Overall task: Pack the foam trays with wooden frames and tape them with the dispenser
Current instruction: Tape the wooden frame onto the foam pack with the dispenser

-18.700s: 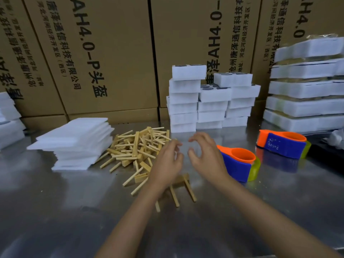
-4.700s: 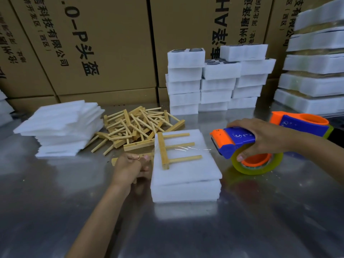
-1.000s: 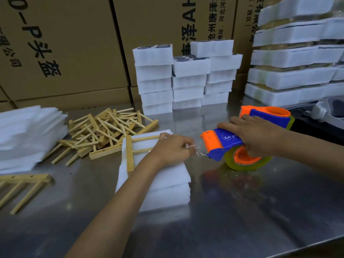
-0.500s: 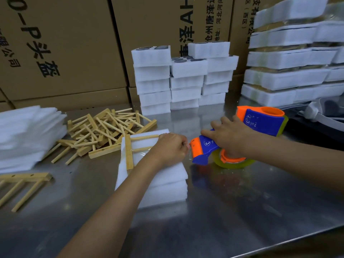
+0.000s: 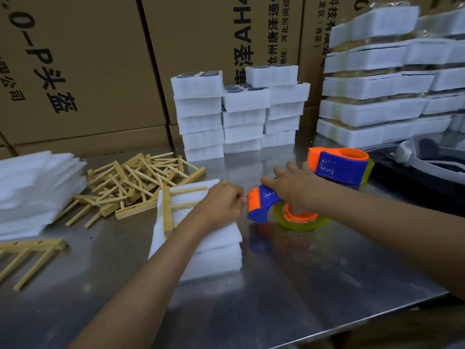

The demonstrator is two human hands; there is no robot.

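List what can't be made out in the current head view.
- Tape end at the dispenser mouth: covered by the left hand.
- Right hand grip: fingers go into the tape roll, hidden.
- Wooden frame on the foam tray: right part under the left hand.
- Second frame: cut off by the left edge.
- Foam sheet stack: blurred.

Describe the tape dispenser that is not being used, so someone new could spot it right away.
Start at the tall stack of wrapped foam trays at the table's right rear. Just in front of it on the steel table lies the idle tape dispenser, blue with an orange ring. Unlike the dispenser in use, under the right hand, no hand touches it.
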